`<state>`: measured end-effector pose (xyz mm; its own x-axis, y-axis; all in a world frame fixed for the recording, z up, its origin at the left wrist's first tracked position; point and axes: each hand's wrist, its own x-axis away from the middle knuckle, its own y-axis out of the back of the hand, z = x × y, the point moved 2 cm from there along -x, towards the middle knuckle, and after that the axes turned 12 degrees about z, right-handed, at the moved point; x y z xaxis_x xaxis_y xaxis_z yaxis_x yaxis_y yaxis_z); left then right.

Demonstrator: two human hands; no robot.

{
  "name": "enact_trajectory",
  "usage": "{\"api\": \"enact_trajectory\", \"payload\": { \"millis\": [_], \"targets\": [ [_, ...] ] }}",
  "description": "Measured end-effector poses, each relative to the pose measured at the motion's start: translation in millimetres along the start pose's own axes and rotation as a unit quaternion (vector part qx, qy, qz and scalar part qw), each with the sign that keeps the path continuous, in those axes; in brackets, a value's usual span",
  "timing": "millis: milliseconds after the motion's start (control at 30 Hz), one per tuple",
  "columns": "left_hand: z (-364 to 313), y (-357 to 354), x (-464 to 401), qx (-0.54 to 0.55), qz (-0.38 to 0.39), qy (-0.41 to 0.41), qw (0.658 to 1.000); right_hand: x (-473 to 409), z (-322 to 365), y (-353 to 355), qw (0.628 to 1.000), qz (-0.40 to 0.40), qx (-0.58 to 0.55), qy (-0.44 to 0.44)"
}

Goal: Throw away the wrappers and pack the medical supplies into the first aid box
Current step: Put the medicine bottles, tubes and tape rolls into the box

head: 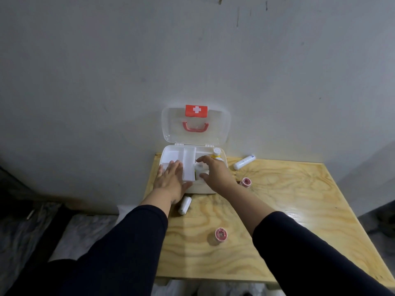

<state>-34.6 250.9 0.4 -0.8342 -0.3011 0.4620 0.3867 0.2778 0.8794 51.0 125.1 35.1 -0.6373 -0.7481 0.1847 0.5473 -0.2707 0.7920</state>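
Note:
The white first aid box (171, 151) stands open at the table's far left, its clear lid (220, 124) with a red cross and red handle upright against the wall. My left hand (170, 180) lies flat, fingers apart, on the box's white inner tray (188, 161). My right hand (213, 169) reaches into the right compartment, its curled fingers over a small white item (199, 167); whether it grips it is hidden. A yellow bottle with a white cap (217, 152) stands in the back right corner of the box.
On the plywood table (288, 210) lie a white tube (243, 162) to the right of the box, a white roll (184, 205) in front of it, and two pink tape rolls (245, 181) (220, 233). The wall is close behind.

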Motion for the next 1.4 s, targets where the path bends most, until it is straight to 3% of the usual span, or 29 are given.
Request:
{"api": "enact_trajectory", "payload": {
  "millis": [233, 333, 567, 833, 1033, 1200, 1333, 1400],
  "targets": [
    [13.8, 12.9, 20.5, 0.027, -0.07, -0.016, 0.997, 25.8, 23.7, 2.6, 0.995, -0.041, 0.018, 0.089],
    [22.7, 10.4, 29.6, 0.004, -0.065, -0.019, 0.998, 32.7, 30.7, -21.3, 0.994, 0.012, 0.004, 0.109],
    [27.8, -3.2, 37.5, -0.033, -0.029, -0.013, 0.999, 33.9, 6.5, -86.7, 0.974, 0.14, 0.115, 0.138],
    [22.7, -5.5, 35.2, -0.029, -0.044, 0.004, 0.999, 32.7, -13.1, -98.4, 0.977, 0.092, 0.145, 0.126],
    [7.5, 0.9, 20.9, 0.005, -0.038, -0.019, 0.999, 51.3, -47.1, -67.5, 0.992, 0.086, 0.085, 0.025],
    [-6.9, 11.5, 4.2, 0.017, -0.016, -0.025, 0.999, 68.4, -94.1, -28.7, 0.994, 0.014, -0.023, -0.103],
    [-10.5, 11.5, -7.2, 0.013, 0.002, -0.016, 1.0, 62.7, -120.0, 8.3, 0.948, -0.118, -0.229, -0.187],
    [-8.7, 9.5, -11.4, 0.007, -0.007, -0.013, 1.0, 52.2, -130.0, 22.4, 0.918, -0.135, -0.311, -0.205]
  ]
}}
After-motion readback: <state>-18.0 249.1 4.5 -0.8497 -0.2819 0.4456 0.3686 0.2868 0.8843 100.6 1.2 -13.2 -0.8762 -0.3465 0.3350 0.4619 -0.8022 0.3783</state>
